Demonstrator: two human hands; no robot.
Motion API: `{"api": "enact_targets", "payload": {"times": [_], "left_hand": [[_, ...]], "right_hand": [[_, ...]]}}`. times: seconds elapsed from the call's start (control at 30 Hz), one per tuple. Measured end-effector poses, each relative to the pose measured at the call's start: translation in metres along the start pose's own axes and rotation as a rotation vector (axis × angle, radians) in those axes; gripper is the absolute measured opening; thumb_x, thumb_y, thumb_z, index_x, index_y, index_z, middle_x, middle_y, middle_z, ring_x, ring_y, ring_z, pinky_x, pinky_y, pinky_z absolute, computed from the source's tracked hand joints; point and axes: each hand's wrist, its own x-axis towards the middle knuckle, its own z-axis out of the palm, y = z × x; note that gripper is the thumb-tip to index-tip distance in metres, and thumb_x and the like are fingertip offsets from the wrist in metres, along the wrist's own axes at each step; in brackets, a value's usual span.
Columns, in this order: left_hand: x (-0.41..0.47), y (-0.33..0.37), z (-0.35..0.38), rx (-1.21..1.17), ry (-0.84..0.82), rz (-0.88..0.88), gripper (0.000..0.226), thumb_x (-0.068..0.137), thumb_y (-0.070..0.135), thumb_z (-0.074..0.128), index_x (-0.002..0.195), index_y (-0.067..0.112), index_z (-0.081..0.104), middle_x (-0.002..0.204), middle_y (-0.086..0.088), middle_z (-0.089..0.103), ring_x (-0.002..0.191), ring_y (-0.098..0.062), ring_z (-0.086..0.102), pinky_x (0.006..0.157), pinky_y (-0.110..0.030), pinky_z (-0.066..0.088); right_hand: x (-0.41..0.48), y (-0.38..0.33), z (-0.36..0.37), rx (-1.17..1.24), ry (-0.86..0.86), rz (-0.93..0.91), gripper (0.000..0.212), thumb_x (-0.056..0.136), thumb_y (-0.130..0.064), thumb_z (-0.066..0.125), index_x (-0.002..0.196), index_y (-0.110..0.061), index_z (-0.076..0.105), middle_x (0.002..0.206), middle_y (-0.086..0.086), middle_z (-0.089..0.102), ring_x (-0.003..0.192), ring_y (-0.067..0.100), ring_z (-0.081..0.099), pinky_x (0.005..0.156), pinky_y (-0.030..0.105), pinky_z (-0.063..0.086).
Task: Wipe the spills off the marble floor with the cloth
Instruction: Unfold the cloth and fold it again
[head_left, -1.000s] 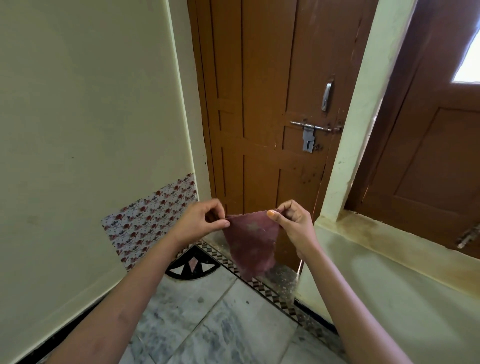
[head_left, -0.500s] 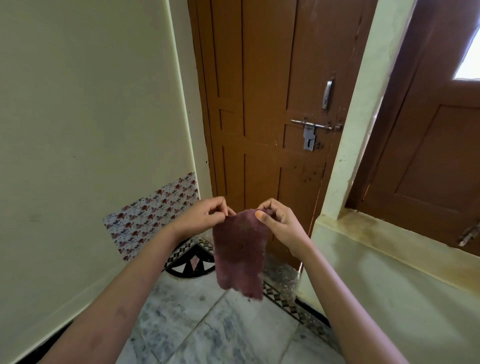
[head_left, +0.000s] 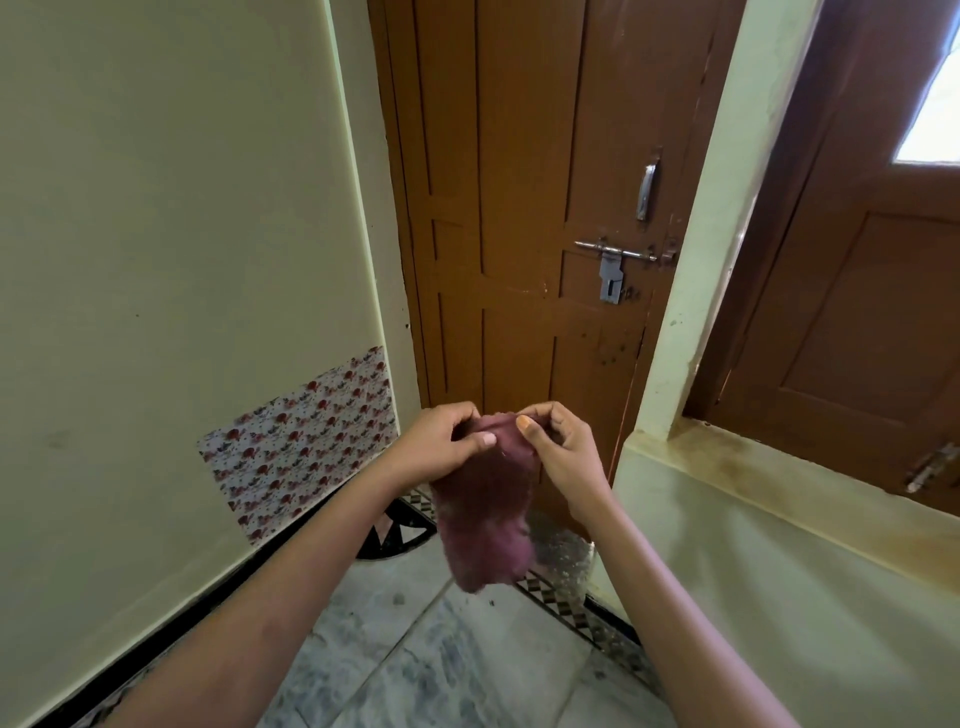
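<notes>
Barely begun, by the look of it. Cloth (head_left: 485, 514), a maroon fuzzy rag, held up in the air in front of the brown door (head_left: 519, 208), well above the marble floor (head_left: 457, 670) and not touching it. Left hand (head_left: 441, 447) and right hand (head_left: 563, 457) close together at the top edge of the rag, each pinching it: left thumb pressed flat on the front face, the other fingers (head_left: 457, 415) curled behind; right thumb and forefinger closed on the upper corner, remaining fingers bent in loosely. Rest of the cloth hanging down in a bunched fold, lower end blurred. No wiping contact anywhere, so probably a stage of gathering or folding the rag into a pad before going down to the floor. On the floor itself, a few small dark specks near the tile joint (head_left: 397, 598) and a dusty, speckled patch at the foot of the door (head_left: 563, 551), beside the patterned border strip (head_left: 566, 608); possibly the spills, though too small to say for certain. Nothing on the marble looking freshly wiped. Left to do, judged from this: bringing the cloth down, pressing it on the marks, rubbing them off, checking the tiles near the black skirting and the decorative corner tile (head_left: 400, 530).
</notes>
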Motion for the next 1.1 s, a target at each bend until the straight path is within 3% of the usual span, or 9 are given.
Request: {"api": "enact_targets", "payload": {"times": [0.13,0.23,0.37,0.43,0.6,0.73,0.83,0.93,1.1], "left_hand": [[0.009,0.012,-0.004,0.099,-0.082,-0.06,0.016,0.092,0.022,0.055,0.107,0.016,0.058,0.101,0.0,0.06,0.098,-0.017,0.057,0.076,-0.027,0.043],[0.01,0.023,-0.012,-0.118,-0.123,-0.174,0.02,0.094,0.019,0.053,0.111,0.015,0.062,0.104,-0.005,0.065,0.096,-0.019,0.061,0.083,-0.032,0.05],[0.011,0.036,-0.026,-0.44,-0.066,-0.266,0.022,0.092,0.018,0.054,0.113,0.02,0.061,0.094,-0.007,0.067,0.085,-0.019,0.064,0.072,-0.027,0.053],[0.013,0.037,-0.032,-0.63,0.012,-0.323,0.022,0.092,0.017,0.055,0.112,0.018,0.062,0.091,-0.008,0.067,0.082,-0.02,0.064,0.071,-0.029,0.055],[0.019,0.02,-0.041,-0.925,0.13,-0.428,0.027,0.093,0.012,0.052,0.12,0.012,0.058,0.095,-0.009,0.062,0.085,-0.023,0.059,0.076,-0.033,0.052],[0.014,-0.008,-0.037,-0.884,0.131,-0.526,0.04,0.093,0.012,0.052,0.132,0.013,0.049,0.103,-0.014,0.061,0.091,-0.027,0.061,0.076,-0.035,0.053],[0.011,-0.03,-0.032,-0.769,0.163,-0.59,0.042,0.093,0.012,0.052,0.135,0.016,0.048,0.095,-0.014,0.065,0.082,-0.026,0.063,0.071,-0.034,0.055],[0.008,-0.041,-0.023,-0.578,0.168,-0.601,0.042,0.095,0.015,0.05,0.137,0.019,0.046,0.102,-0.011,0.066,0.087,-0.028,0.064,0.078,-0.039,0.056],[0.0,-0.036,0.008,-0.429,0.11,-0.522,0.04,0.099,0.019,0.042,0.139,0.021,0.042,0.124,-0.007,0.059,0.095,-0.02,0.055,0.083,-0.031,0.046]], "right_hand": [[-0.009,0.009,0.006,0.141,0.117,0.204,0.02,0.097,-0.022,0.047,0.109,-0.013,0.06,0.103,0.002,0.063,0.095,0.011,0.058,0.07,0.013,0.044],[-0.015,0.031,0.011,0.286,0.162,0.502,0.029,0.098,-0.03,0.043,0.119,-0.015,0.056,0.115,0.003,0.061,0.104,0.017,0.055,0.085,0.028,0.046],[-0.031,0.062,0.015,0.612,0.088,0.817,0.055,0.096,-0.053,0.033,0.13,-0.012,0.049,0.121,0.008,0.06,0.115,0.031,0.054,0.105,0.047,0.037],[-0.035,0.071,0.013,0.806,0.086,0.853,0.069,0.092,-0.064,0.027,0.131,-0.012,0.05,0.13,0.013,0.056,0.12,0.035,0.052,0.107,0.05,0.036],[-0.039,0.07,0.005,1.177,0.128,0.784,0.068,0.081,-0.075,0.036,0.112,-0.02,0.061,0.12,0.017,0.062,0.113,0.043,0.056,0.099,0.057,0.043],[-0.039,0.058,-0.004,1.041,0.089,0.718,0.067,0.085,-0.065,0.044,0.113,-0.008,0.064,0.113,0.017,0.068,0.109,0.038,0.061,0.096,0.049,0.046],[-0.038,0.05,-0.007,0.787,0.019,0.789,0.03,0.094,-0.032,0.052,0.103,-0.006,0.065,0.106,0.016,0.067,0.095,0.033,0.063,0.073,0.039,0.053],[-0.035,0.052,-0.004,0.654,0.001,0.907,0.022,0.094,-0.008,0.05,0.112,0.0,0.06,0.119,0.022,0.059,0.099,0.033,0.06,0.074,0.04,0.053],[-0.028,0.041,0.01,0.578,0.05,0.998,0.014,0.098,-0.01,0.045,0.105,-0.004,0.055,0.093,0.014,0.059,0.083,0.027,0.057,0.075,0.039,0.048]]}}
